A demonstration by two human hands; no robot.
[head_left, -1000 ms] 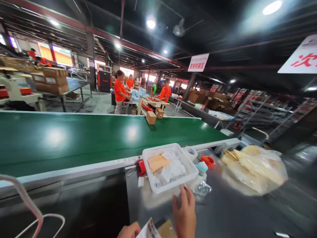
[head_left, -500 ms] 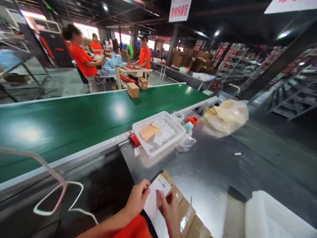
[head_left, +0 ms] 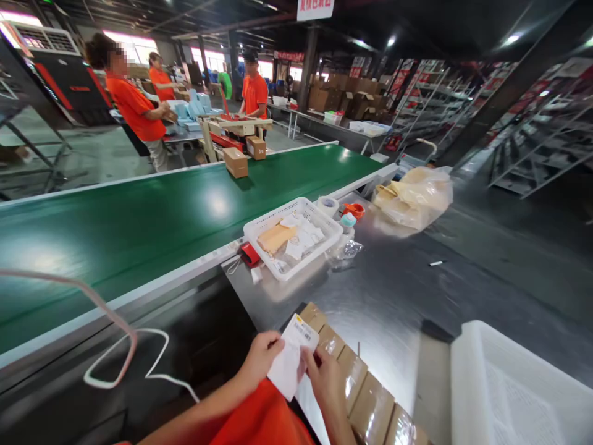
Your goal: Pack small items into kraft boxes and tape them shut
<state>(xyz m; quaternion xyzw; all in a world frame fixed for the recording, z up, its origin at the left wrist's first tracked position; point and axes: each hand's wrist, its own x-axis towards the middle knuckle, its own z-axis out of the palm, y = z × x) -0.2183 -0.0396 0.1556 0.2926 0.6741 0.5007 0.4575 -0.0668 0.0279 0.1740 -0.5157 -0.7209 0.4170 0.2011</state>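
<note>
Between my two hands is a white printed label sheet [head_left: 288,361] with a barcode and a small yellow mark near its top. My left hand [head_left: 263,357] pinches its left edge, thumb on top. On the other side my right hand [head_left: 323,374] grips the right edge with thumb and fingers closed. Beneath and to the right of the sheet runs a row of small brown cardboard boxes [head_left: 354,374], sealed with clear tape, along the metal table [head_left: 384,290]. My right forearm covers part of that row.
Ahead lies a white basket [head_left: 296,272] holding papers, with a tape roll [head_left: 328,205] and an orange tape dispenser [head_left: 354,211] beside it. A green conveyor [head_left: 185,207] carries two boxes. A white crate [head_left: 467,371] stands right, a plastic bag [head_left: 412,201] beyond. Co-workers stand across the conveyor.
My view has shifted, showing more of the box row and the white crate. Both hands keep hold of the label sheet, its top edge now slightly more upright.
</note>
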